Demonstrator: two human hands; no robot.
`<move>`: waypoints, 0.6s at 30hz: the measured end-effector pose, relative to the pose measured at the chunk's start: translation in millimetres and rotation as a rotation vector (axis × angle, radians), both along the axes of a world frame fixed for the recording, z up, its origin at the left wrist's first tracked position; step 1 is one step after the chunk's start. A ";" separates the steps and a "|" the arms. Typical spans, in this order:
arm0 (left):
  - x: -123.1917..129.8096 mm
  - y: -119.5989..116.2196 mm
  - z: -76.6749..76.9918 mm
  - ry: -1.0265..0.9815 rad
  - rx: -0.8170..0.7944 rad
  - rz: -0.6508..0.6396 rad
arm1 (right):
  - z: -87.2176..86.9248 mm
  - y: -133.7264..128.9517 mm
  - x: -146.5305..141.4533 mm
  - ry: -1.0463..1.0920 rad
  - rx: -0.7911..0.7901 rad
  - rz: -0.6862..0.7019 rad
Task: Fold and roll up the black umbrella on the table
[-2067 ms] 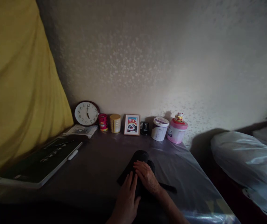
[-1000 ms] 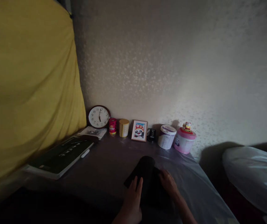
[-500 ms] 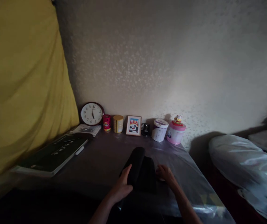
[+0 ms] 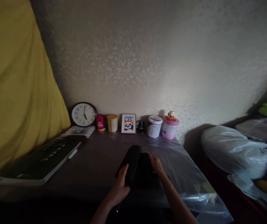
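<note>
A black, soft-looking folded item (image 4: pixel 132 165) sits at the near part of the table; its left part is a thick rounded fold and its right part lies flatter. In the dark I cannot tell its exact kind. My left hand (image 4: pixel 119 188) grips its lower left side, thumb and fingers against the fold. At the upper right edge, my right hand (image 4: pixel 156 164) has its fingers closed on the flatter part. A small shiny spot shows below my left hand. The item's lower end is lost in shadow.
Along the wall stand a clock (image 4: pixel 83 114), a red can (image 4: pixel 100 123), a yellow tin (image 4: pixel 112 123), a panda picture frame (image 4: pixel 128 123), a white tub (image 4: pixel 154 127) and a pink-lidded tub (image 4: pixel 170 128). A green board (image 4: pixel 42 160) lies left; plastic bags (image 4: pixel 235 151) sit right.
My right hand has moved up and in against the black item's right edge, from beside it. My left hand keeps its grip. The view has turned slightly right.
</note>
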State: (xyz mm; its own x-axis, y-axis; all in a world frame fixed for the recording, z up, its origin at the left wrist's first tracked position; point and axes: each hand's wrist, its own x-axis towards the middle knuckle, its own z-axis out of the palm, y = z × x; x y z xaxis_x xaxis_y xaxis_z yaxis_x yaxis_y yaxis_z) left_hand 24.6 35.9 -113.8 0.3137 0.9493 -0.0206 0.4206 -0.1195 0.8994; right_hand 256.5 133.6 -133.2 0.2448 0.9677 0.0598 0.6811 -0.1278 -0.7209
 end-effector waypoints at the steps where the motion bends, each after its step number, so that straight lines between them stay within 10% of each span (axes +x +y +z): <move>1: 1.5 -0.8 -0.6 0.008 0.018 0.003 | -0.4 1.3 -2.1 -0.032 -0.003 -0.011; 7: 12.5 -3.0 -4.8 0.150 0.074 0.028 | 6.6 -9.7 -14.2 -0.284 0.138 -0.039; 12: 20.8 -4.2 -5.3 0.335 0.104 0.053 | 12.6 -22.3 -40.4 -0.486 0.387 0.204; 18: 22.7 -8.2 -3.1 0.498 0.090 0.086 | 1.4 -14.6 -51.6 -0.445 0.321 0.190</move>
